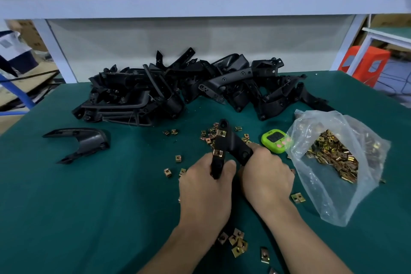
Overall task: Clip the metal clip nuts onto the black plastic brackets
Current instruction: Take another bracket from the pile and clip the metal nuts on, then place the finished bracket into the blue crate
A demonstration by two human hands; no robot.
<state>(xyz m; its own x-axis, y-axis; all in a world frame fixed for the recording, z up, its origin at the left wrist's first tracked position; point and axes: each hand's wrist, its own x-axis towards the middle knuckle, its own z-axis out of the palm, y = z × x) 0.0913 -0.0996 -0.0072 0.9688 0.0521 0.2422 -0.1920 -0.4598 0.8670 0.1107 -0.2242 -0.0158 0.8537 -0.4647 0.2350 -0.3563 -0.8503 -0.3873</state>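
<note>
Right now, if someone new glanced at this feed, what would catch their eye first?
Dead centre, the left hand and right hand grip one black bracket carrying two clip nuts. Behind it, a pile of black brackets sprawls across the back of the green table. On the right, a clear plastic bag holds spare clip nuts, a bright green timer beside it.

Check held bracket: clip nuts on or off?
On, partly: two clip nuts sit on the bracket arm the left hand grips; arm at right hand has a bare hole.
</note>
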